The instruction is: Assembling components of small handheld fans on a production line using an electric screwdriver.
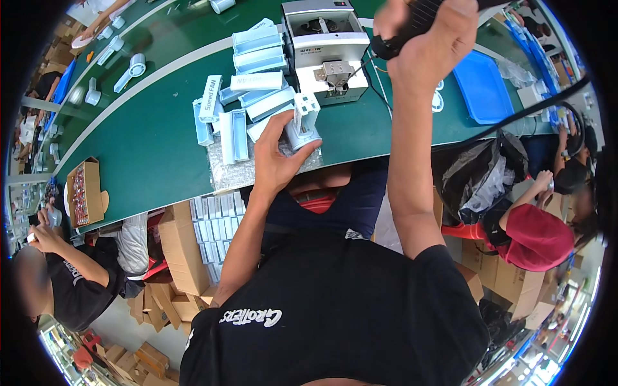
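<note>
My left hand grips a white plastic fan part with its fingers and thumb around the lower end. This part stands upright near the front edge of the green workbench. Raised at the upper right, my right hand is closed around a black ribbed electric screwdriver. The screwdriver's lower end is beside a silver screw feeder. To the left of the feeder lies a heap of pale blue and white fan housings, some lettered. Bubble wrap lies under the nearest ones.
A small carton of red-and-silver pieces stands at the bench's left. A blue tray lies to the right, behind a black cable. Below the bench edge, a large carton holds rows of white parts. Other people work on both sides.
</note>
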Available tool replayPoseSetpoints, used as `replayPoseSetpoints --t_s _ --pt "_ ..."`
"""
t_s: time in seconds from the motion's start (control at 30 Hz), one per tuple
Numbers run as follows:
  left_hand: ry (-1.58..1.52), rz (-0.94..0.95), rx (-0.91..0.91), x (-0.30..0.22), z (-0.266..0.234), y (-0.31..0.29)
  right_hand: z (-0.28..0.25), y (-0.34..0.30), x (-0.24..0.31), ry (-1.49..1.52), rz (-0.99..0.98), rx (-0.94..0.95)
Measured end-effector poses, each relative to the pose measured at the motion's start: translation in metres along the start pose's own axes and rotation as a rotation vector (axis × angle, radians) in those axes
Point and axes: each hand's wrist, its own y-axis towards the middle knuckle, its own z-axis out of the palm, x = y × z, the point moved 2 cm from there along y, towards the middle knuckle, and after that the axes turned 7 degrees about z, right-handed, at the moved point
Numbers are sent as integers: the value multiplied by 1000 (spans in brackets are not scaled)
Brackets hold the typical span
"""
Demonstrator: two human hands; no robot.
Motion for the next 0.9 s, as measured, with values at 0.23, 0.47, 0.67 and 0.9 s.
replayPoseSetpoints --t_s 0.23,0.47,0.67,0.9 --pt "3 -4 -47 0 0 1 8 5 -19 -76 -91 146" --pt "-13 13 -26 3 2 2 10 8 -36 576 11 133" --pt "-15 29 -7 2 3 2 16 9 -32 680 -33 212" --pt "13 47 -25 -2 1 2 -14 -15 14 -212 395 91"
